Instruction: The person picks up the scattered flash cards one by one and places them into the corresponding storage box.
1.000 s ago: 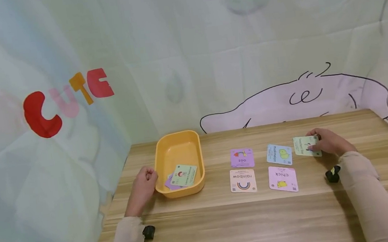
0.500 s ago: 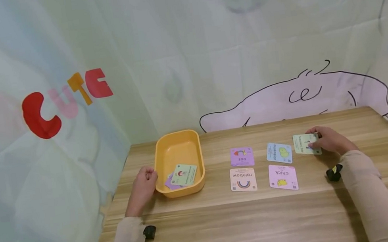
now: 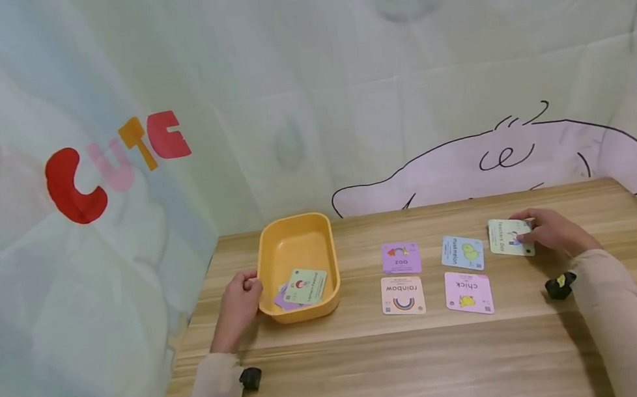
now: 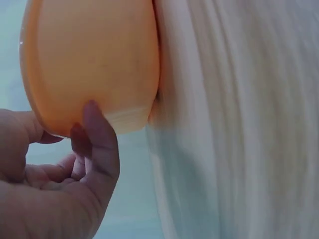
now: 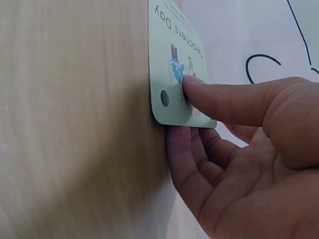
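A pale printed backdrop (image 3: 256,68) fills the upper part of the head view, and the wooden table (image 3: 351,378) runs across the lower part. On the table, left of the frame's middle, stands the yellow tray (image 3: 295,251). The left hand (image 3: 237,312) grips it at its left rim, low in the frame. The right hand (image 3: 555,232), at the right of the frame, pinches the Teachers' Day card (image 3: 504,236) at its right end, so most of the card juts leftward from the grip.

Between tray and right hand lie four cards, well apart from either grip: zoo (image 3: 401,258) above rainbow (image 3: 403,295), and muskmelon (image 3: 462,252) above chick (image 3: 468,293). In the tray's lower part, a green card (image 3: 307,285) overlaps something purple (image 3: 289,302).

The left wrist view alone shows a finger (image 4: 99,134) pressed to the tray's outer wall, with the thumb at the rim; the tray's contents show only from the head. The right wrist view shows the thumb on the held card's printed face, fingers behind it, and a dark round spot (image 5: 164,98) near one corner. Whether that card touches the table, I cannot tell.
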### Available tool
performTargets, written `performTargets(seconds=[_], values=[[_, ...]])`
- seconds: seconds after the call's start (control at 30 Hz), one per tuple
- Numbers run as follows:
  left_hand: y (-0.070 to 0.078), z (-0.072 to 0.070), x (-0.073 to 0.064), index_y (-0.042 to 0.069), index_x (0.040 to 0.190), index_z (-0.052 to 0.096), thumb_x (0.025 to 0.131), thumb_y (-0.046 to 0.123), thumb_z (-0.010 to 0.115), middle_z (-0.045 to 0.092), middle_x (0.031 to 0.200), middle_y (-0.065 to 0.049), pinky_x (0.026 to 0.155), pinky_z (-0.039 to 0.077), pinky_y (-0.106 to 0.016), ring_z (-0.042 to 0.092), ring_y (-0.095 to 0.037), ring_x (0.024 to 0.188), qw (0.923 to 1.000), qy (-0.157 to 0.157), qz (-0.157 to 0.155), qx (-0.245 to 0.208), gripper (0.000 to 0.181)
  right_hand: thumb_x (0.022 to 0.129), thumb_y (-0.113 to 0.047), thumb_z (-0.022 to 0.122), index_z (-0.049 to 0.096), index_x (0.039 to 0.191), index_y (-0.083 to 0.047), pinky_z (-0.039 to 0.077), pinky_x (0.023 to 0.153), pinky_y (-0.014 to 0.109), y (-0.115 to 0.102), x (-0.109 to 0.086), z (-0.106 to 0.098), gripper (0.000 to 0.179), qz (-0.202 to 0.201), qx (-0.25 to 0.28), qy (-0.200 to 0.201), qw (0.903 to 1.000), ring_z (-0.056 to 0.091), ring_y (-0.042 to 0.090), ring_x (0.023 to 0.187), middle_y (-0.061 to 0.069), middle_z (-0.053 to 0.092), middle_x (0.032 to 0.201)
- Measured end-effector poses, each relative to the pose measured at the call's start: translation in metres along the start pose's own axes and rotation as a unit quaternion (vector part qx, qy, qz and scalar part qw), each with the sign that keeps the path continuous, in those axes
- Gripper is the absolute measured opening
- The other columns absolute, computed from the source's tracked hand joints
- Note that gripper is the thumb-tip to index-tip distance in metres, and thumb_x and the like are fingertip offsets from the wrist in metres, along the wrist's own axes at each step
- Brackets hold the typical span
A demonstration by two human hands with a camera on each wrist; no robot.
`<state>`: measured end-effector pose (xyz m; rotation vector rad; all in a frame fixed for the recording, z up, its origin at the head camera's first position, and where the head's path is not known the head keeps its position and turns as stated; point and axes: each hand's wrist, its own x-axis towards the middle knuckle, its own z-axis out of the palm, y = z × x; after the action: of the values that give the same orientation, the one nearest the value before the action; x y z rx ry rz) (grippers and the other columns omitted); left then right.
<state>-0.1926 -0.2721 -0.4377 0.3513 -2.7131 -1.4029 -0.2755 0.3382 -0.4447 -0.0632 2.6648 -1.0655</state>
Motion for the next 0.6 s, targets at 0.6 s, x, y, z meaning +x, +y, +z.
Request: performTargets(seconds=[0.6], values=[[0.0021,-0.0069,-0.0013,0.0,0.14,0.053,0.105,0.015,0.053,0.052,0.105,-0.012,0.061,0.053,-0.026,0.056,-0.019,0.077,0.9935,-0.02,-0.025,-0.109,0.039,0.098,-0.003,0.062,0.034,0.145,0.013,0.057,0.078,0.027,0.0035,-0.0051,-0.0009,0.057,0.0,0.098,-0.022,0.9949,0.059,0.016,0.097,0.034,0.05,0.129]])
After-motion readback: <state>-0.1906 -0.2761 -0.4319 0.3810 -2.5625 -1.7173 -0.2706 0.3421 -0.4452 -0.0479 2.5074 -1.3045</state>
